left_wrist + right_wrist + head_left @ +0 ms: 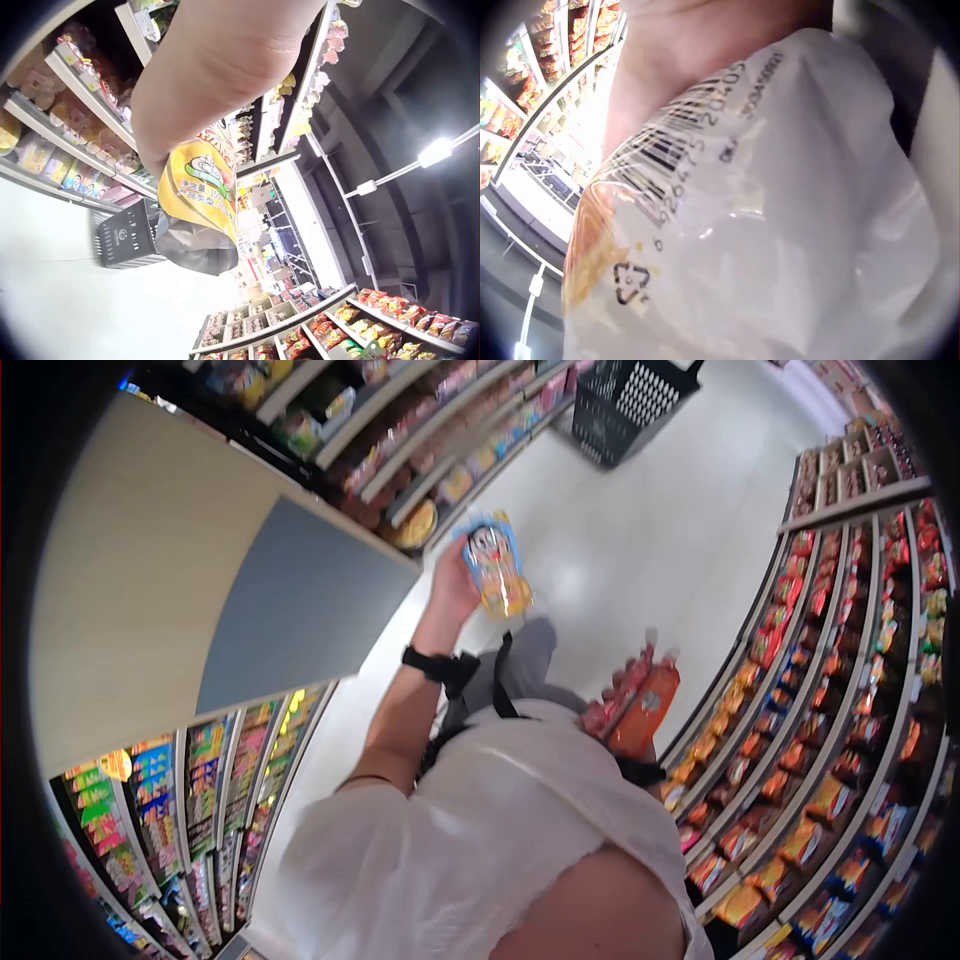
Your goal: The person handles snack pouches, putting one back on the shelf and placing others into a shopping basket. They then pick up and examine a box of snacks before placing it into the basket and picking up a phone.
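Observation:
My left hand (453, 582) holds up a blue and yellow snack bag (492, 565) with a cartoon face on its front. In the left wrist view, the hand (217, 71) covers the bag's upper part, and its yellow lower end (196, 184) shows printed characters. Lower and to the right, my right hand (620, 698) grips an orange snack bag (646, 710) beside my body. Close up in the right wrist view, the pale back of this bag (772, 225) carries a barcode and a recycling mark. The hand (705, 37) shows only in part above it.
A dark shopping basket (625, 415) stands on the pale floor (690, 510) ahead. Shelves of bagged snacks (800, 780) line the right side. More stocked shelves (430, 420) stand ahead on the left, next to a beige and grey panel (290, 610). Packets fill racks (190, 790) at lower left.

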Demonstrator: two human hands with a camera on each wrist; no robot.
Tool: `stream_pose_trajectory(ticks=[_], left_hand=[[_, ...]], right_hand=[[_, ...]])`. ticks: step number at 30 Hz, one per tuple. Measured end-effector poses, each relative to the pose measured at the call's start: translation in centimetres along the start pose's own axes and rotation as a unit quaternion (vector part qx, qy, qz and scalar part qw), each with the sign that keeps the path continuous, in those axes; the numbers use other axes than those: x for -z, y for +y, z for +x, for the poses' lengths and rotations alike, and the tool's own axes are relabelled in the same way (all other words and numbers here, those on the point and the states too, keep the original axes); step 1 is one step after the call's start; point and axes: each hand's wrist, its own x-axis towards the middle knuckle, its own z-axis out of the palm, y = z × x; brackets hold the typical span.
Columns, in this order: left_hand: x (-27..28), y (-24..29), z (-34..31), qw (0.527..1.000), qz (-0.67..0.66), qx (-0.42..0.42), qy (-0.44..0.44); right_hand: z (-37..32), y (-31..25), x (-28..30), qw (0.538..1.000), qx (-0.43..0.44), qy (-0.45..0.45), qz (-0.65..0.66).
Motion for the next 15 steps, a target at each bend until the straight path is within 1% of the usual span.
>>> stream_pose_trajectory(ticks=[1, 2, 3, 4, 6, 8, 9, 10, 13, 14, 15], left_hand=[[-0.9, 0.1, 2.5, 1.0, -0.024, 0.012, 0.008], [-2.8, 0.4, 4.5, 0.999, -0.016, -0.006, 0.039], [-3.5, 0.7, 6.8, 0.998, -0.024, -0.014, 0.048], [-5.2, 1.4, 8.6, 0.998, -0.033, -0.012, 0.048], [-8.2, 3.0, 11.6, 0.998, -0.028, -0.011, 0.052], [-9.5, 4.2, 15.1, 0.998, -0.023, -0.027, 0.051], [-9.6, 4.6, 16.2, 0.998, -0.015, -0.024, 0.062], [-8.9, 4.7, 17.7, 0.998, -0.021, -0.029, 0.049], [-8.6, 5.4, 18.8, 0.996, -0.037, -0.035, 0.067], [-7.7, 5.4, 19.1, 0.996, -0.037, -0.053, 0.066], [-7.0, 5.6, 19.1, 0.995, -0.032, -0.064, 0.066]], right_hand=[[1.5, -1.6, -3.2, 0.998, -0.007, 0.059, -0.035], [3.4, -4.0, -3.8, 0.99, 0.007, 0.087, -0.107], [4.7, -6.2, -4.4, 0.989, 0.013, 0.076, -0.129], [9.3, -9.0, -6.0, 0.988, 0.007, 0.047, -0.148], [17.1, -13.2, -8.5, 0.984, -0.016, 0.031, -0.174], [21.3, -14.7, -9.3, 0.982, -0.038, 0.039, -0.183], [22.5, -15.3, -9.7, 0.98, -0.049, 0.051, -0.184], [24.8, -14.8, -9.6, 0.979, -0.059, 0.065, -0.182], [27.1, -14.0, -9.1, 0.976, -0.091, 0.096, -0.172], [25.8, -14.8, -7.7, 0.975, -0.102, 0.1, -0.169], [26.7, -14.1, -7.3, 0.974, -0.112, 0.104, -0.165]])
